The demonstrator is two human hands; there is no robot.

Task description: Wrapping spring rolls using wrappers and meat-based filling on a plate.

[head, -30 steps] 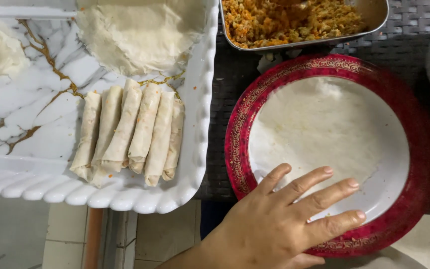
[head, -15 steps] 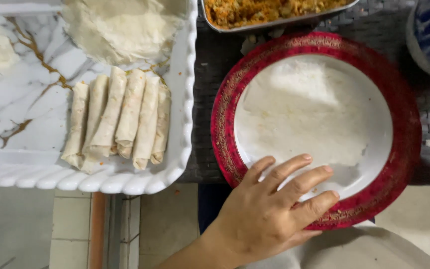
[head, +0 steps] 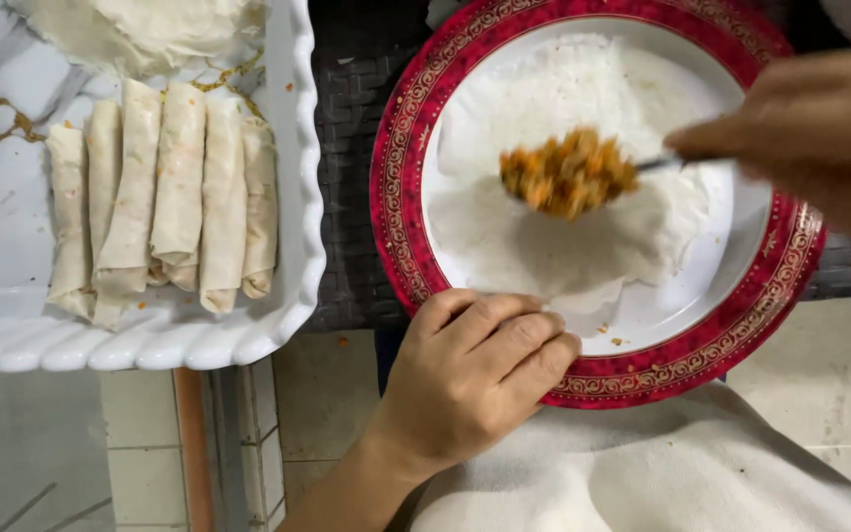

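Observation:
A thin white wrapper sheet (head: 544,236) lies flat on a white plate with a red patterned rim (head: 391,197). My left hand (head: 475,369) rests on the plate's near rim, fingers curled, their tips touching the wrapper's lower edge. From the right, my right hand (head: 810,128) holds a spoon (head: 662,164) heaped with orange minced filling (head: 568,174) above the middle of the wrapper.
A white marbled tray (head: 297,246) at left holds several rolled white wraps (head: 164,197) side by side, with a stack of unrolled wrappers (head: 150,30) behind them. A dark woven mat (head: 347,128) lies under the dishes. White cloth (head: 662,473) covers my lap; tiled floor shows below.
My right hand has come in from the right with a spoonful of filling over the wrapper. My left hand's fingers have curled in at the plate's near rim. The view has shifted closer.

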